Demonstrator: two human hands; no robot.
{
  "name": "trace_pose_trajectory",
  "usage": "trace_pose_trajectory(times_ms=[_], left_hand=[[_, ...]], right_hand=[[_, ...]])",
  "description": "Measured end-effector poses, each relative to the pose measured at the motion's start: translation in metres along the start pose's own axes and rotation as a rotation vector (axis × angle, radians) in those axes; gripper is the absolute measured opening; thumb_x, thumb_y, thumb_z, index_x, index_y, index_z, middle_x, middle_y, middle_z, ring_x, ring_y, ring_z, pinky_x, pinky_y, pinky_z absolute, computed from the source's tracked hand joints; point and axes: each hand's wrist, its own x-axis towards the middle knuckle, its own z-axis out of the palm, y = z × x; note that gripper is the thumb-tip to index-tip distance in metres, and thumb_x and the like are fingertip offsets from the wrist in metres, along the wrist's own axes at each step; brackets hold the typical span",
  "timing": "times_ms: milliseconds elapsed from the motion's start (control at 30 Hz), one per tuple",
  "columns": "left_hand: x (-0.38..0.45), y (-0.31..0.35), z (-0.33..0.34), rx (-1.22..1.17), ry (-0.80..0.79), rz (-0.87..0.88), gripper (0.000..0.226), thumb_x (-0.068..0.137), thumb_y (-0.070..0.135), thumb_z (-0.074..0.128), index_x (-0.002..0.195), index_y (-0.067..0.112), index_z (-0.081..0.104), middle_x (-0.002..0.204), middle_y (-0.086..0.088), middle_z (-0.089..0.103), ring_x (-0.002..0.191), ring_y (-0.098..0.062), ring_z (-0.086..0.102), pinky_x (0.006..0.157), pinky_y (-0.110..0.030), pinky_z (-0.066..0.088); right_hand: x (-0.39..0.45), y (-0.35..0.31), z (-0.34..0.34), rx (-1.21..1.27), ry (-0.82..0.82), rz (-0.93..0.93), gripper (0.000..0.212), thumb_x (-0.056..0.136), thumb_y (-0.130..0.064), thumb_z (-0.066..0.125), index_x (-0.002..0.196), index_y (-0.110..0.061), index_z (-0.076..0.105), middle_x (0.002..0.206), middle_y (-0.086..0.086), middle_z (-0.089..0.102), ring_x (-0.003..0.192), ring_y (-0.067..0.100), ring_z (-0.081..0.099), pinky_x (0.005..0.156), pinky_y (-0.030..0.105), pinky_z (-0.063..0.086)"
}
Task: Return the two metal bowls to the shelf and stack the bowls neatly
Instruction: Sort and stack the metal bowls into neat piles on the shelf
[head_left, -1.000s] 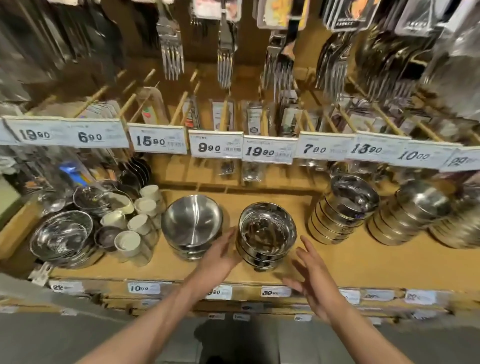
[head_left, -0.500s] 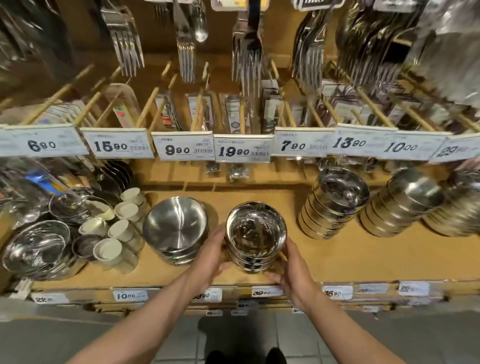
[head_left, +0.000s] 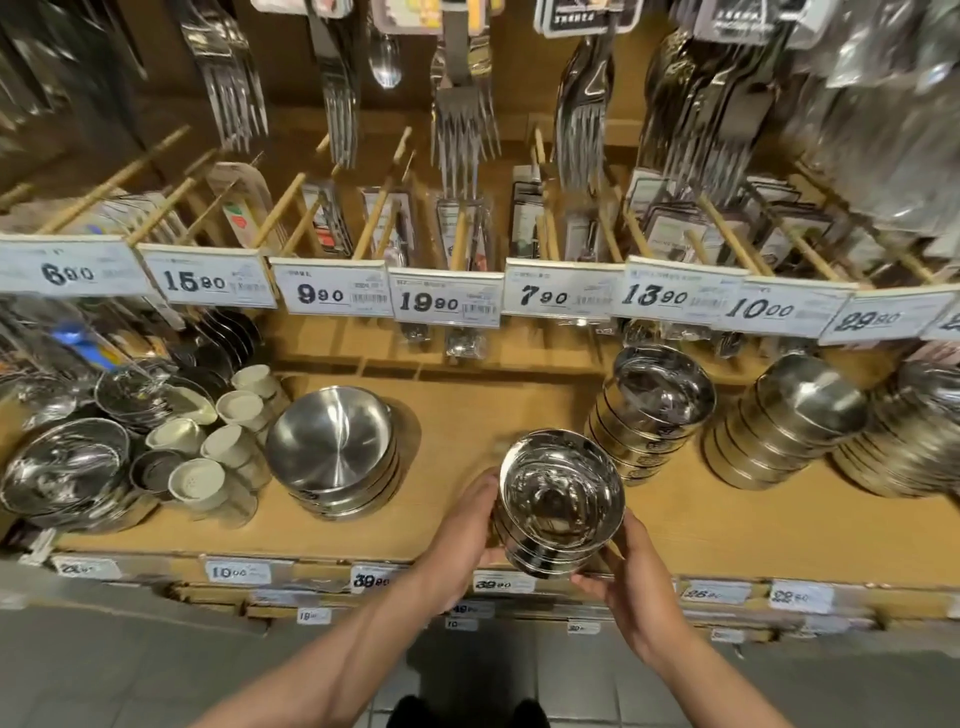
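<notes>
Nearest us, our left hand (head_left: 467, 525) and right hand (head_left: 631, 582) clasp a short stack of shiny round steel bowls (head_left: 561, 499) at the front edge of the tan wooden shelf (head_left: 727, 519). Beyond stands a taller matching stack (head_left: 654, 410); joining them seems left.

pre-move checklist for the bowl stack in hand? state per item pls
1. Left hand grips the bowl stack: ok.
2. Right hand grips the stack's other side: ok.
3. Bowls nested evenly in the stack: cannot tell, the side is blurred and partly covered.
4. Stack upright: not ok, it looks tilted toward the camera.
5. Stack resting on the shelf: cannot tell, its base is hidden.
6. Bare shelf between the wide bowls and the leaning stack: ok.
</notes>
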Motion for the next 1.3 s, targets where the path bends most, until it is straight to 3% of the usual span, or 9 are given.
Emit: trace_pose_trajectory(times_ms=[133, 367, 567, 700, 833, 900, 1100, 1200, 1300], left_hand=[[-0.001, 0.000, 0.011, 0.036, -0.009, 0.002, 0.031, 0.105, 0.045, 0.037, 0.112, 0.053, 0.066, 0.132, 0.011, 0.064, 0.115, -0.006, 0.064, 0.085, -0.030, 0.059], [0.003, 0.001, 0.003, 0.040, 0.010, 0.014, 0.038, 0.100, 0.041, 0.044, 0.133, 0.033, 0.061, 0.134, 0.002, 0.065, 0.124, -0.018, 0.061, 0.099, -0.043, 0.056], [-0.008, -0.011, -0.036, 0.080, 0.071, -0.021, 0.033, 0.103, 0.031, 0.051, 0.135, 0.029, 0.059, 0.135, 0.008, 0.062, 0.124, -0.013, 0.059, 0.104, -0.040, 0.052], [-0.023, -0.013, -0.078, 0.112, 0.117, -0.025, 0.031, 0.103, 0.022, 0.054, 0.132, 0.017, 0.061, 0.125, -0.003, 0.065, 0.114, -0.017, 0.064, 0.098, -0.035, 0.057], [-0.038, -0.018, -0.134, 0.075, 0.087, -0.045, 0.026, 0.097, 0.002, 0.059, 0.123, 0.007, 0.064, 0.120, -0.014, 0.068, 0.107, -0.025, 0.066, 0.091, -0.034, 0.058], [-0.046, -0.020, -0.160, 0.121, 0.104, -0.034, 0.026, 0.094, -0.002, 0.063, 0.120, 0.004, 0.065, 0.112, -0.012, 0.070, 0.097, -0.022, 0.067, 0.079, -0.025, 0.061], [-0.067, -0.012, -0.221, 0.162, 0.242, -0.032, 0.027, 0.097, 0.023, 0.057, 0.076, 0.023, 0.073, 0.075, -0.010, 0.066, 0.075, -0.030, 0.057, 0.070, -0.041, 0.041], [-0.068, -0.001, -0.230, 0.107, 0.368, 0.030, 0.024, 0.101, 0.036, 0.051, 0.085, 0.036, 0.069, 0.091, -0.015, 0.075, 0.089, -0.035, 0.071, 0.083, -0.047, 0.052], [-0.060, 0.006, -0.227, 0.109, 0.399, 0.145, 0.027, 0.101, 0.050, 0.041, 0.101, 0.042, 0.067, 0.113, -0.003, 0.073, 0.114, -0.027, 0.065, 0.100, -0.045, 0.051]], right_hand=[[-0.001, -0.003, -0.007, 0.003, 0.024, -0.002, 0.033, 0.106, -0.043, 0.040, 0.103, -0.049, 0.072, 0.107, -0.015, 0.076, 0.117, 0.022, 0.063, 0.073, 0.036, 0.060], [-0.002, 0.000, -0.010, -0.047, 0.003, -0.013, 0.034, 0.106, -0.046, 0.040, 0.103, -0.046, 0.074, 0.105, -0.011, 0.078, 0.101, 0.013, 0.073, 0.074, 0.033, 0.060], [-0.017, 0.022, -0.016, -0.084, 0.098, -0.022, 0.034, 0.107, -0.030, 0.037, 0.121, -0.018, 0.065, 0.120, 0.010, 0.072, 0.110, 0.027, 0.066, 0.092, 0.047, 0.053], [-0.039, 0.049, 0.005, -0.046, 0.192, 0.001, 0.032, 0.107, -0.028, 0.040, 0.116, -0.015, 0.068, 0.113, 0.004, 0.072, 0.115, 0.021, 0.061, 0.083, 0.040, 0.056], [-0.057, 0.074, 0.060, -0.026, 0.197, 0.017, 0.029, 0.105, -0.032, 0.044, 0.108, -0.018, 0.070, 0.111, 0.002, 0.074, 0.110, 0.017, 0.064, 0.098, 0.049, 0.054], [-0.061, 0.081, 0.089, -0.010, 0.182, 0.004, 0.025, 0.105, -0.026, 0.047, 0.103, -0.015, 0.069, 0.106, 0.005, 0.073, 0.100, 0.016, 0.068, 0.081, 0.039, 0.061], [-0.056, 0.076, 0.164, -0.020, 0.098, -0.053, 0.024, 0.105, -0.024, 0.048, 0.111, -0.014, 0.069, 0.116, 0.019, 0.069, 0.112, 0.031, 0.067, 0.075, 0.033, 0.060], [-0.035, 0.063, 0.198, -0.022, 0.057, -0.040, 0.022, 0.106, -0.031, 0.049, 0.112, -0.020, 0.067, 0.113, 0.008, 0.066, 0.103, 0.028, 0.072, 0.086, 0.042, 0.062], [-0.009, 0.062, 0.222, -0.033, 0.001, 0.008, 0.044, 0.106, -0.042, 0.044, 0.145, -0.023, 0.047, 0.134, -0.003, 0.053, 0.123, 0.026, 0.058, 0.097, 0.050, 0.057]])
